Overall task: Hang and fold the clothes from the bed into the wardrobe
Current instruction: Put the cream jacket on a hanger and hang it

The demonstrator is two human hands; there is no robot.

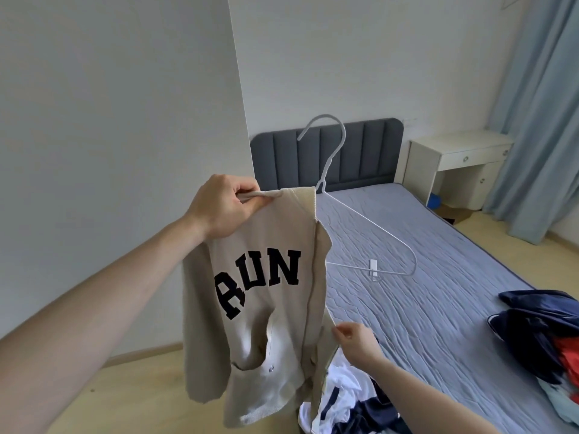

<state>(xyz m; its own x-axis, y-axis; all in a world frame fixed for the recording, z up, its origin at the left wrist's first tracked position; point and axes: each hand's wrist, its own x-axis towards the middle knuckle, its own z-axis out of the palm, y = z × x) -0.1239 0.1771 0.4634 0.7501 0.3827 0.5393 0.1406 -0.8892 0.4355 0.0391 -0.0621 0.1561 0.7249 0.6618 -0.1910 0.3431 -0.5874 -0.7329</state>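
A beige jacket [269,311] with black letters hangs in front of me on a white hanger [369,227]. Only the hanger's left shoulder is inside the jacket; its right arm and a small clip stick out bare. My left hand [224,208] grips the jacket's collar and shoulder at the top. Lower down, my right hand [355,341] pinches the jacket's right front edge. Behind lies the bed [438,277] with its blue-grey sheet. More clothes lie on it: a white and navy pile [351,402] below my right hand and a dark blue and red pile [545,339] at the right edge.
A grey padded headboard [332,151] stands against the far wall. A cream bedside desk [457,164] sits right of the bed, with light blue curtains [539,114] beyond it. A white wall fills the left; wooden floor shows below it.
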